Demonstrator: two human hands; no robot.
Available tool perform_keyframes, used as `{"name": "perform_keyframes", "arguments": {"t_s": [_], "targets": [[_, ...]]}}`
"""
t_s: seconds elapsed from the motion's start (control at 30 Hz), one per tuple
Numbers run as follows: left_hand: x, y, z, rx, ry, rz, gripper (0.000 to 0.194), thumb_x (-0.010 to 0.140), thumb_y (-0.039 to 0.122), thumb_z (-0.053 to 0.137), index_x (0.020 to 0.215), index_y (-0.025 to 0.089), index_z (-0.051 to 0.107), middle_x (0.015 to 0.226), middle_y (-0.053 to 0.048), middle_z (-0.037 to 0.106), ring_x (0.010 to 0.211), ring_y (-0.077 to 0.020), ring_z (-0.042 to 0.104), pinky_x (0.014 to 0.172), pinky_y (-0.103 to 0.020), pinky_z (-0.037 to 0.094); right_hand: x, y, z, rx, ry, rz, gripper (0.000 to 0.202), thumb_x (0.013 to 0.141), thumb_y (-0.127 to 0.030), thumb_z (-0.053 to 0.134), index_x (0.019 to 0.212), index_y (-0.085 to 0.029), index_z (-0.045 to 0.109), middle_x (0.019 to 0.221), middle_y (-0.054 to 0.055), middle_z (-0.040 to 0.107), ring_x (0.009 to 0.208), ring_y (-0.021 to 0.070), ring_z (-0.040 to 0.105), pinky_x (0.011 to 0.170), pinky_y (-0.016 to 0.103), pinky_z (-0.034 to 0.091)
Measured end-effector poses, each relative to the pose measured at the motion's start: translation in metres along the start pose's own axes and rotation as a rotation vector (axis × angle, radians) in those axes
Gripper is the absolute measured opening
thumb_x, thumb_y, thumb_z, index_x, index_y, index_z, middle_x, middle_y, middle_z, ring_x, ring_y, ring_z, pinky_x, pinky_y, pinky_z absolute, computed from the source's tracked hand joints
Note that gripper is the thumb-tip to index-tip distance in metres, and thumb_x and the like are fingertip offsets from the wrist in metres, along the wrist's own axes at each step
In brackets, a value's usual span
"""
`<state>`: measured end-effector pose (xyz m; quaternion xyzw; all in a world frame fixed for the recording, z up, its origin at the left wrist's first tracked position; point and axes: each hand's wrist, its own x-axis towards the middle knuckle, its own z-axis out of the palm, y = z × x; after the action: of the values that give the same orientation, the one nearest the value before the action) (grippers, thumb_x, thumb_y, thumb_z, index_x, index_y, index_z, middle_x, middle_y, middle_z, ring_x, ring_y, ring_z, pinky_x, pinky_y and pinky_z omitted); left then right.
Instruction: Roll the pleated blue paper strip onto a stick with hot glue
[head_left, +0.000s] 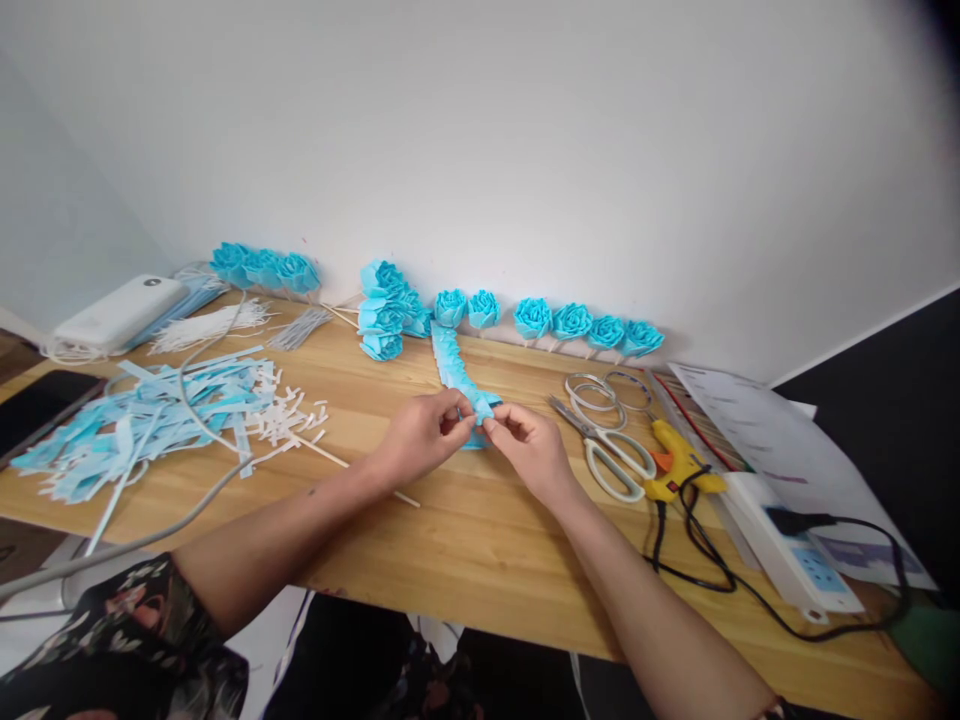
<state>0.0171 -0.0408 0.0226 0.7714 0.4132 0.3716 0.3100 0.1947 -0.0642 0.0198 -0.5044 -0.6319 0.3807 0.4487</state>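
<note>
Both hands meet over the middle of the wooden table [465, 540]. My left hand [424, 432] and my right hand [529, 445] pinch the near end of a folded light-blue strip [452, 368]. The strip runs away from me toward the wall. A thin wooden stick [330, 458] lies under my left wrist. Finished blue paper roses on sticks [577, 325] line the wall behind the strip, and a cluster of them [386, 310] lies left of it.
White-handled scissors [611, 455], metal rings [600, 390] and a yellow glue gun [679, 462] lie to the right, beside a white power strip [795, 555] with black cords. A heap of blue and white scraps [150, 410], a white power bank [120, 312] and a phone [37, 400] fill the left.
</note>
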Motion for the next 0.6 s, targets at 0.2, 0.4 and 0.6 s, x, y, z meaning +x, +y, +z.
{"name": "perform_keyframes", "arguments": {"t_s": [0.2, 0.4, 0.6], "targets": [[0.0021, -0.0004, 0.0005, -0.134, -0.021, -0.027, 0.015, 0.083, 0.027, 0.054, 0.076, 0.014, 0.058, 0.060, 0.003, 0.051, 0.053, -0.0076, 0.040, 0.053, -0.020, 0.031, 0.0000, -0.0007, 0.0001, -0.008, 0.007, -0.008, 0.015, 0.080, -0.030, 0.061, 0.069, -0.020, 0.064, 0.062, -0.002, 0.060, 0.056, 0.0133, 0.052, 0.054, 0.025, 0.039], [0.0068, 0.0033, -0.0031, -0.373, -0.007, -0.137, 0.020, 0.077, 0.033, 0.057, 0.072, 0.015, 0.053, 0.059, 0.003, 0.049, 0.054, -0.0078, 0.042, 0.051, -0.020, 0.032, 0.0021, -0.0006, -0.0016, 0.116, 0.013, 0.063, 0.017, 0.078, -0.036, 0.063, 0.072, -0.021, 0.066, 0.067, 0.001, 0.067, 0.058, 0.0148, 0.057, 0.055, 0.026, 0.043], [0.0088, 0.0030, -0.0053, -0.415, 0.027, -0.186, 0.021, 0.073, 0.034, 0.059, 0.069, 0.014, 0.052, 0.058, 0.004, 0.046, 0.052, -0.0064, 0.039, 0.049, -0.019, 0.029, 0.0031, 0.0000, -0.0018, 0.162, 0.033, 0.102, 0.020, 0.077, -0.039, 0.067, 0.071, -0.020, 0.066, 0.068, 0.003, 0.070, 0.056, 0.0147, 0.056, 0.054, 0.027, 0.044]]}}
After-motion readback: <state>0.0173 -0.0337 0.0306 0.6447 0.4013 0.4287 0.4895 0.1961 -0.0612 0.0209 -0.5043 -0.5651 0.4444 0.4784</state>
